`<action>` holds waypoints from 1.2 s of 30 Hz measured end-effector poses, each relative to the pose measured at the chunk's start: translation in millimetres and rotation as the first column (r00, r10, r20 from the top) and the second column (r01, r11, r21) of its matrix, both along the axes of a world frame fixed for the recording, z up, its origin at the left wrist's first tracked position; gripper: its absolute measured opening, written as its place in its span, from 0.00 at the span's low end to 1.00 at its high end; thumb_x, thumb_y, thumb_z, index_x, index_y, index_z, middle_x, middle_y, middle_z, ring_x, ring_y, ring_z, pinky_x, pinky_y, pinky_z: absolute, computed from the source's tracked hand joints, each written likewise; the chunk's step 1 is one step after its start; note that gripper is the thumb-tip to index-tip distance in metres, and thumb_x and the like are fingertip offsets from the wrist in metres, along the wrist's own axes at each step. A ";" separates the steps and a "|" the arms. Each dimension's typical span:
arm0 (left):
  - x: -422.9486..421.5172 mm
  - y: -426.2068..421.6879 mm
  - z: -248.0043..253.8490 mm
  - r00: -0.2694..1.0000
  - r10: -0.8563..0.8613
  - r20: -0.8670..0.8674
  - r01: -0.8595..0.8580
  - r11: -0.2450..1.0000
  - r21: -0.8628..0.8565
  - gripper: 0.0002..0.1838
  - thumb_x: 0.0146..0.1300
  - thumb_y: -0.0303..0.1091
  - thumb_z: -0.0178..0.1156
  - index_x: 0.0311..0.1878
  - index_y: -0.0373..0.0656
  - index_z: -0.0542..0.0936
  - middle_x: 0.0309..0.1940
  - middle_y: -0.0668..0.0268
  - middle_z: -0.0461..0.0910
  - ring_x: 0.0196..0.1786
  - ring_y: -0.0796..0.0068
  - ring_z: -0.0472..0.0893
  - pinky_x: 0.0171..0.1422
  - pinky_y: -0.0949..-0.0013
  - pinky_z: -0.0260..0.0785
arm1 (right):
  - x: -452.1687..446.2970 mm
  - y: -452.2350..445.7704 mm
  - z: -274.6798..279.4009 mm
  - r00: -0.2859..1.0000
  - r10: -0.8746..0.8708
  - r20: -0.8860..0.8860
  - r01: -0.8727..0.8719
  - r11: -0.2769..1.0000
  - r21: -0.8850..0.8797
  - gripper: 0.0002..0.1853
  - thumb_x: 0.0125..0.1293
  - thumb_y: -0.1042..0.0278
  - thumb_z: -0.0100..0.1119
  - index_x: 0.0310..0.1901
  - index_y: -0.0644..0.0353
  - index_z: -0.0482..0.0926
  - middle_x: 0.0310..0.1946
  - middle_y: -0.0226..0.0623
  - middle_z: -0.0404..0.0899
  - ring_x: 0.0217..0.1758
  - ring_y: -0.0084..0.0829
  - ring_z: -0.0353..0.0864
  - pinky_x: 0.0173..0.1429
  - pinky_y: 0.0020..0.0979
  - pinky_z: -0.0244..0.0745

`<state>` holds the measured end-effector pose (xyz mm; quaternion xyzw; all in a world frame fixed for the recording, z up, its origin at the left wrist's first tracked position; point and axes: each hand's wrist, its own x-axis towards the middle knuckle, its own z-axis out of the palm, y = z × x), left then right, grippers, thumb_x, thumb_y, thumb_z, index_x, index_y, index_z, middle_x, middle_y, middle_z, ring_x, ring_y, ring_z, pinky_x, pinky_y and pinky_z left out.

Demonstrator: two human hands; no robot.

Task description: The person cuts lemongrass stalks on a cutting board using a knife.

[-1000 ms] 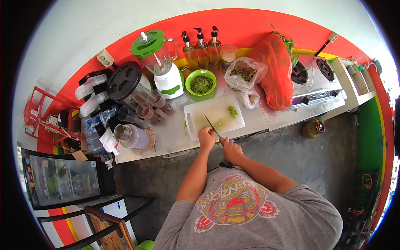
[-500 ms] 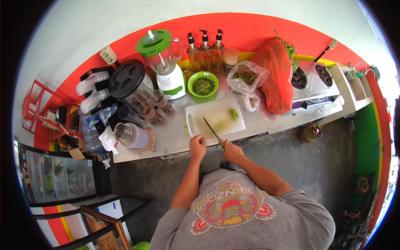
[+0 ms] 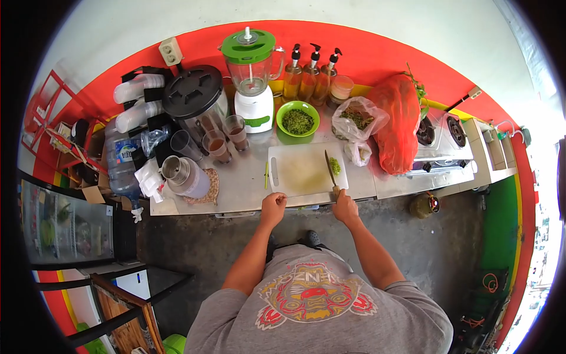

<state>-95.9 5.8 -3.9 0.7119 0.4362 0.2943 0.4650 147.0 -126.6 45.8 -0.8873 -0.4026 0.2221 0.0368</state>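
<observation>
My right hand point(image 3: 345, 207) grips the handle of a knife point(image 3: 330, 166), its blade pointing away from me over the right part of the white cutting board point(image 3: 283, 178). Just right of the blade lies a small heap of chopped greens point(image 3: 335, 166). My left hand point(image 3: 273, 209) is closed in a pinch at the counter's front edge, below the board's left corner; whatever it may hold is too small to make out. A thin green stalk point(image 3: 266, 175) rests left of the board. Behind the board stands a green bowl point(image 3: 282, 131) filled with chopped greens.
A blender point(image 3: 254, 109), pump bottles point(image 3: 311, 79), a bag of greens point(image 3: 354, 121) and a red bag point(image 3: 396, 141) line the back. Brown-filled cups point(image 3: 218, 150) and a metal-topped jug point(image 3: 191, 180) stand left. A gas stove point(image 3: 442, 159) is at right.
The knife has moved right and turned, now beside the heap. The loose greens mid-board are gone from there. My left hand stays pinched near the edge, and the view has shifted.
</observation>
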 end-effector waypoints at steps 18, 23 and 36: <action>-15.6 63.1 -13.4 0.943 0.232 -0.238 -0.193 0.966 0.173 0.09 0.59 0.28 0.66 0.43 0.39 0.81 0.36 0.59 0.82 0.45 0.54 0.80 0.52 0.53 0.73 | -76.2 -22.2 0.9 0.972 0.050 -0.231 -0.014 0.988 0.156 0.25 0.59 0.61 0.64 0.54 0.63 0.67 0.40 0.66 0.82 0.46 0.68 0.79 0.51 0.60 0.74; -15.3 58.3 -10.4 0.937 0.268 -0.223 -0.232 0.957 0.173 0.09 0.60 0.27 0.63 0.44 0.38 0.82 0.36 0.58 0.83 0.45 0.55 0.81 0.53 0.54 0.73 | -49.2 -25.1 -1.9 0.985 0.086 -0.149 -0.077 0.995 0.063 0.28 0.60 0.59 0.63 0.58 0.61 0.66 0.39 0.62 0.83 0.44 0.64 0.83 0.51 0.58 0.77; -19.8 36.9 -1.9 0.930 0.366 -0.042 -0.365 0.897 -0.251 0.14 0.70 0.29 0.61 0.54 0.31 0.83 0.37 0.63 0.85 0.36 0.74 0.81 0.45 0.68 0.75 | 32.2 -26.7 2.8 0.994 0.031 -0.106 -0.024 0.997 0.069 0.24 0.60 0.61 0.64 0.54 0.60 0.67 0.39 0.60 0.84 0.44 0.61 0.84 0.49 0.58 0.79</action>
